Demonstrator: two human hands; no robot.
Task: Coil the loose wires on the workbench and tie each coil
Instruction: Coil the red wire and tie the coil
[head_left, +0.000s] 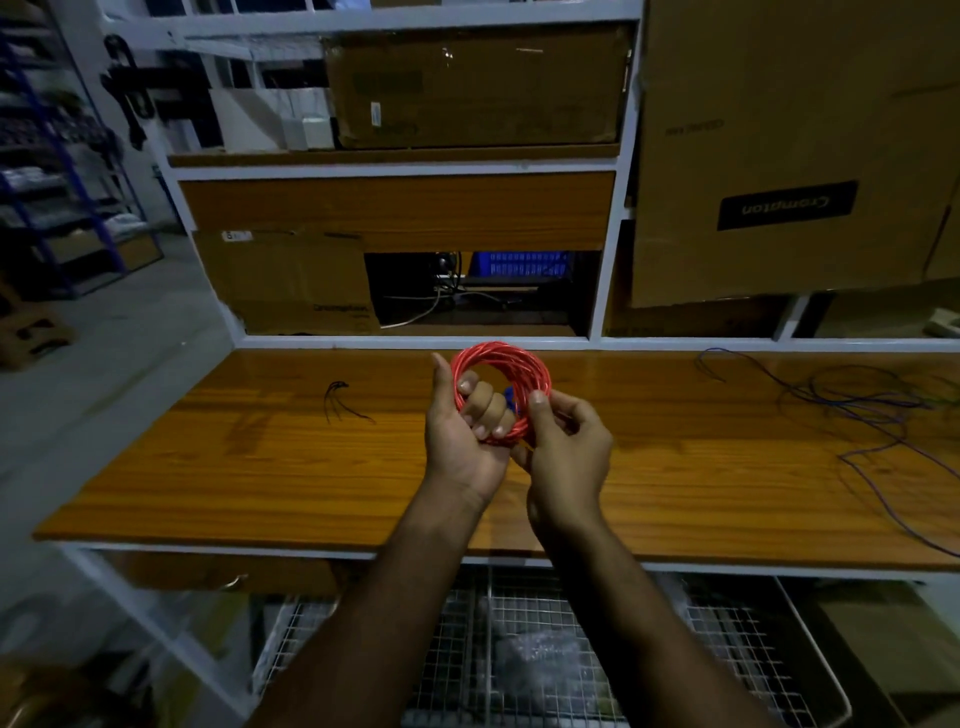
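A red wire coil (511, 364) is held upright above the wooden workbench (260, 467), near its middle. My left hand (462, 441) has its fingers through the ring and grips the coil's left and lower side. My right hand (569, 447) pinches the coil's lower right edge with thumb and fingers. A small blue piece (509, 399) shows inside the ring, between the two hands. Loose blue wire (872, 415) lies tangled on the right part of the bench. A few short black ties (340, 400) lie on the bench to the left.
Behind the bench stands a white-framed shelf with cardboard boxes (779, 156) and a blue crate (524, 262). A wire-mesh basket (519, 649) sits under the bench's front edge. The floor and more racks lie to the left.
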